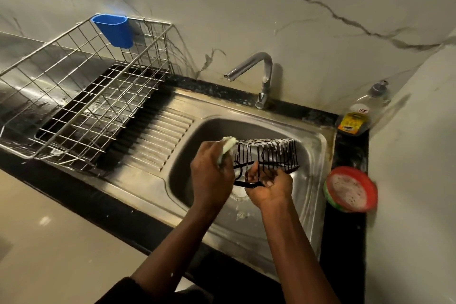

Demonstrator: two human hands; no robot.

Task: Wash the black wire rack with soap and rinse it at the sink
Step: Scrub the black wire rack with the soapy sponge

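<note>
Sink (318, 145) in black counter (74, 195) — marble wall (246, 20), tap (256, 64)

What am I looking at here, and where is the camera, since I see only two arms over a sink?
There is no machine: these are a person's two bare hands, filmed by one wide-angle camera worn on the head, looking down. The left hand holds a pale sponge against the soapy black wire rack, which the right hand grips over the steel sink basin. The chrome tap shows no running water. On the left stands a steel wire dish basket with a blue plastic cup hung on its rim. On the right are a clear soap bottle and a red-rimmed bowl of suds.
</note>
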